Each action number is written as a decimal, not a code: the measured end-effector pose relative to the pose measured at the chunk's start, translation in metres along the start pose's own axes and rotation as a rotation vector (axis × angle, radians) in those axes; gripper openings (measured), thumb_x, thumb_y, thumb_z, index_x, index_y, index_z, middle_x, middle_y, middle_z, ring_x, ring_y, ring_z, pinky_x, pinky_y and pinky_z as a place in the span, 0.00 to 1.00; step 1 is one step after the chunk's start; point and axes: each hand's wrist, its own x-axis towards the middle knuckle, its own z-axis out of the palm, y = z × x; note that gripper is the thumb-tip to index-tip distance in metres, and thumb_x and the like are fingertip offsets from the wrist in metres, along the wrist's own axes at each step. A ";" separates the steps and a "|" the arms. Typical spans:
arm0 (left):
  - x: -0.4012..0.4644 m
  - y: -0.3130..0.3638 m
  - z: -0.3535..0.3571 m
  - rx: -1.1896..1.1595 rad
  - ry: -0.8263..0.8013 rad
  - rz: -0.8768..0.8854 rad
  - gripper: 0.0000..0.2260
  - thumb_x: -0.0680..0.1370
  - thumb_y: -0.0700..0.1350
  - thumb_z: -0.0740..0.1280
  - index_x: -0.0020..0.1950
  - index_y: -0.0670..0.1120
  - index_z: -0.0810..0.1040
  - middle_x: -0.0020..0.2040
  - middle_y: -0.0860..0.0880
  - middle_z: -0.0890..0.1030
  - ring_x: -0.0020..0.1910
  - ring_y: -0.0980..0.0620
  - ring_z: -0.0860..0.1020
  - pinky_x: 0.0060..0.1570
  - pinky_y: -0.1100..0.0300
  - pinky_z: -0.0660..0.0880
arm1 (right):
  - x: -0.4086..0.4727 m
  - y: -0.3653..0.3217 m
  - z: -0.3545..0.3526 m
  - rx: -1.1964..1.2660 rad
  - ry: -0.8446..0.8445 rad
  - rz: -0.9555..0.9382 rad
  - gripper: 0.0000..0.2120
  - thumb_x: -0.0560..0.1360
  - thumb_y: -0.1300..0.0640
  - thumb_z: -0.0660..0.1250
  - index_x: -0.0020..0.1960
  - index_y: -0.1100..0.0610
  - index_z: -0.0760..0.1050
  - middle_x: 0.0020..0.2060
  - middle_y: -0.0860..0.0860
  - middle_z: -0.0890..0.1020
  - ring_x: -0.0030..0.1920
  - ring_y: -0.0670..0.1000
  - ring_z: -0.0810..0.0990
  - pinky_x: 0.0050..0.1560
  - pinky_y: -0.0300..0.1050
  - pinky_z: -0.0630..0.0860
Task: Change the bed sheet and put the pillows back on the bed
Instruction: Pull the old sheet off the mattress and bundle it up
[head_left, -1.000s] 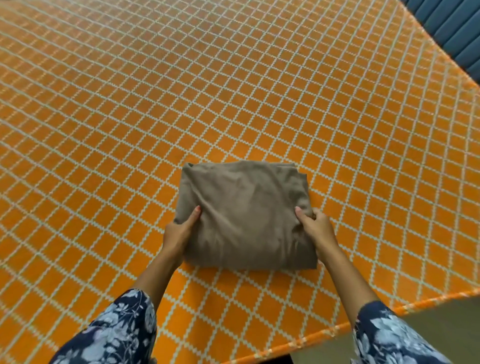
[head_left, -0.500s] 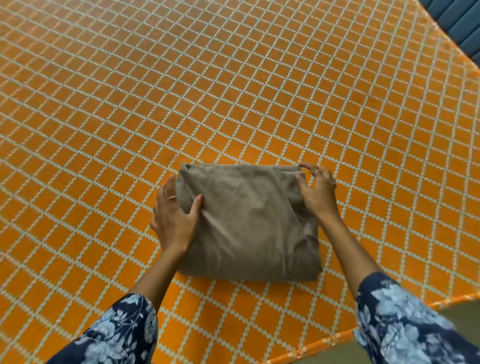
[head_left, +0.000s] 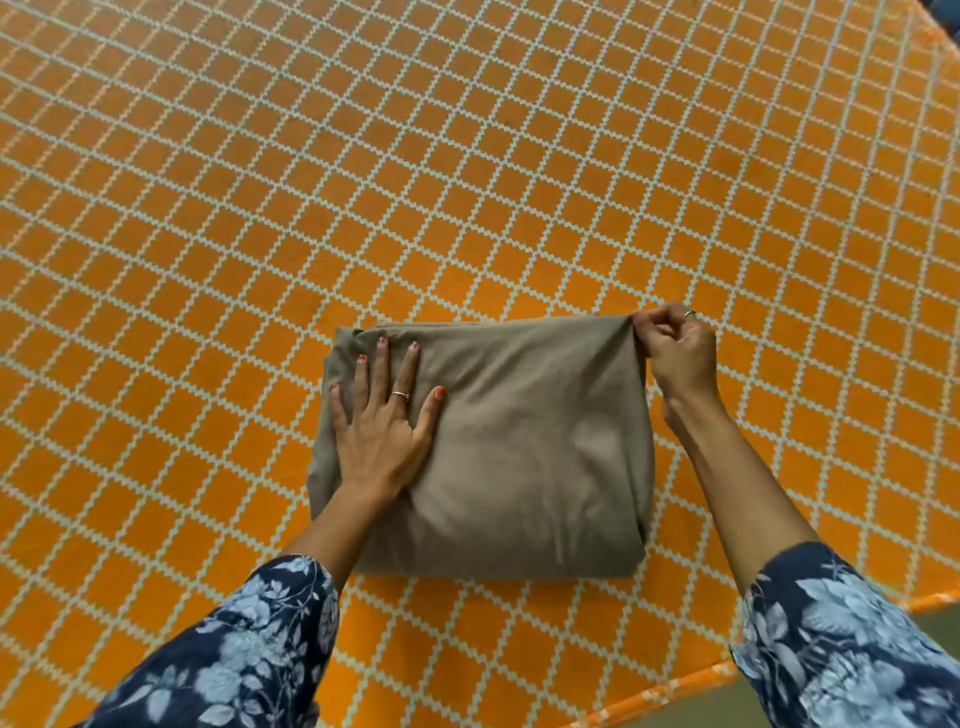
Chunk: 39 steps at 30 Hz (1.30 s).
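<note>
A folded grey-brown bed sheet lies as a thick rectangle on the orange mattress with its white lattice pattern. My left hand lies flat on the sheet's left half, fingers straight and spread, pressing it down. My right hand is at the sheet's far right corner and pinches the top layer of cloth there between thumb and fingers. No pillows are in view.
The mattress's near edge runs along the bottom right, with grey-green floor beyond it. A sliver of dark blue surface shows at the top right corner. The orange mattress stretches far to the left and ahead.
My left hand moved from the sheet's left edge onto its top and flattened. My right hand slid along the right edge to the far corner and pinched the cloth.
</note>
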 end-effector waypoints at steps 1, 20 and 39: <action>0.000 0.000 0.001 0.002 -0.003 0.002 0.30 0.73 0.70 0.37 0.74 0.65 0.36 0.78 0.57 0.37 0.77 0.54 0.39 0.73 0.46 0.32 | 0.002 0.003 -0.002 -0.010 0.005 0.022 0.13 0.77 0.60 0.67 0.34 0.52 0.72 0.28 0.45 0.77 0.30 0.41 0.73 0.36 0.40 0.71; -0.046 0.030 0.023 0.127 0.157 0.092 0.26 0.79 0.62 0.46 0.78 0.60 0.52 0.79 0.51 0.52 0.78 0.49 0.51 0.71 0.40 0.42 | -0.131 0.026 0.083 -1.022 -0.199 -0.560 0.26 0.79 0.42 0.50 0.76 0.47 0.60 0.76 0.49 0.59 0.76 0.51 0.55 0.74 0.61 0.46; -0.021 -0.047 -0.008 -0.423 -0.075 -0.473 0.50 0.61 0.76 0.66 0.75 0.49 0.59 0.68 0.41 0.72 0.66 0.38 0.71 0.64 0.43 0.70 | -0.099 0.051 0.021 -0.539 -0.144 0.137 0.44 0.70 0.35 0.68 0.78 0.50 0.52 0.71 0.57 0.69 0.68 0.60 0.69 0.68 0.52 0.66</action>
